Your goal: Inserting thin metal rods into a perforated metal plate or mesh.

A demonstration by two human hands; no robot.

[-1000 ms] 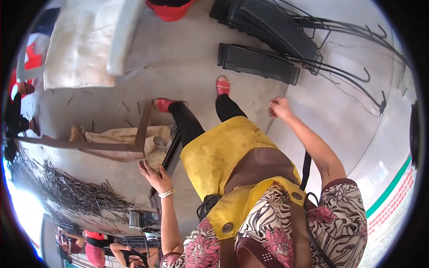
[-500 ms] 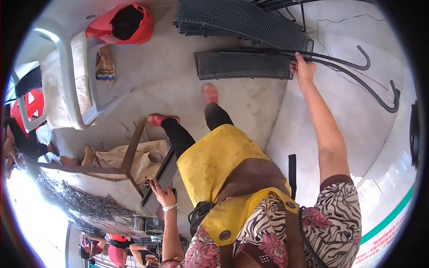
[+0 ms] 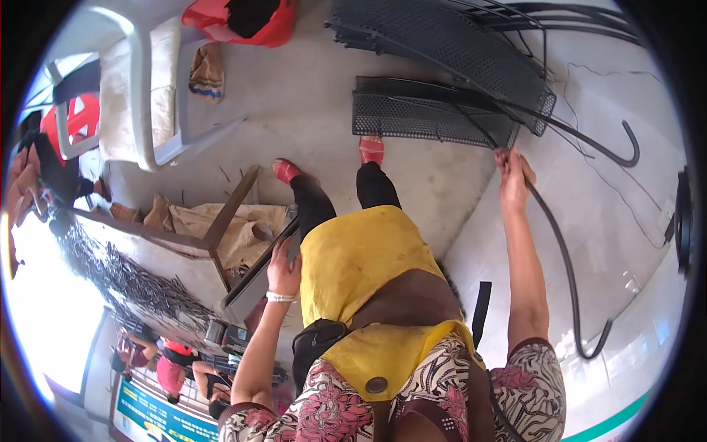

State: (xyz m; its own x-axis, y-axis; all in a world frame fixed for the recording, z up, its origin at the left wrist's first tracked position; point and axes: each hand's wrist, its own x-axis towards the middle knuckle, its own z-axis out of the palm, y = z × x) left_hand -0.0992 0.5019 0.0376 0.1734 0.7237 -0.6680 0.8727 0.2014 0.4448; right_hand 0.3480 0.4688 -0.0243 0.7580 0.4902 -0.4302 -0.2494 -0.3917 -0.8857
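Note:
My right hand (image 3: 513,173) is closed around a long black hooked rod (image 3: 562,247). The rod's bent end hangs down on the right, and its other end slants over a dark mesh panel (image 3: 412,121). A second black hooked rod (image 3: 582,136) lies across the mesh panels, apart from my hand. My left hand (image 3: 283,271), fingers stretched out, rests by the edge of a dark-framed table (image 3: 254,283) and holds nothing that I can see.
A stack of dark mesh panels (image 3: 442,51) lies on the floor at the far right, with black bars behind. A pale plastic chair (image 3: 143,96), red bag (image 3: 269,29) and striped cloth (image 3: 207,70) are far left. Thin dark pieces (image 3: 140,280) are heaped at left. People (image 3: 173,361) are in the lower-left background.
My right hand has drawn one hooked rod nearer and away from the other, its hook swinging down. My left hand has moved slightly up along the table edge. The view has shifted.

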